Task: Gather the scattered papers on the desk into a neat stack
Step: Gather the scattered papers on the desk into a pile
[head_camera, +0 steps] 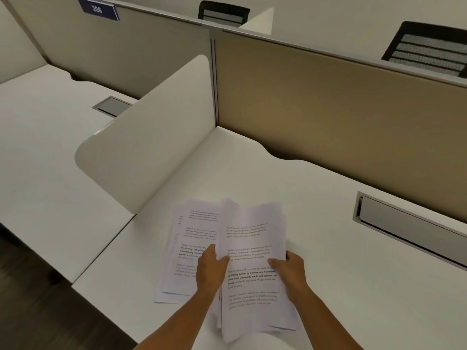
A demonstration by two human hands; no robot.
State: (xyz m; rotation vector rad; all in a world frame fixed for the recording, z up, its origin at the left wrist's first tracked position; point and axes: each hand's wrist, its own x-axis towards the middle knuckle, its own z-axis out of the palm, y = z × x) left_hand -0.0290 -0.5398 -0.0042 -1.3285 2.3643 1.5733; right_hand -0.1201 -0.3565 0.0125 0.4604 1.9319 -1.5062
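Note:
A bundle of printed white papers point(252, 236) is held a little above the white desk point(341, 286). My left hand point(211, 269) grips its left edge, thumb on the top sheet. My right hand point(290, 270) grips its right edge, thumb on top as well. The bundle's sheets are uneven at the bottom edge. To the left, several more printed sheets point(184, 248) lie overlapping on the desk, partly hidden under my left hand and the bundle.
A white side divider point(151, 137) stands left of the papers. A tan partition point(341, 117) runs along the back. A grey cable tray point(404, 226) is set into the desk at the right. The desk's front edge lies near the loose sheets.

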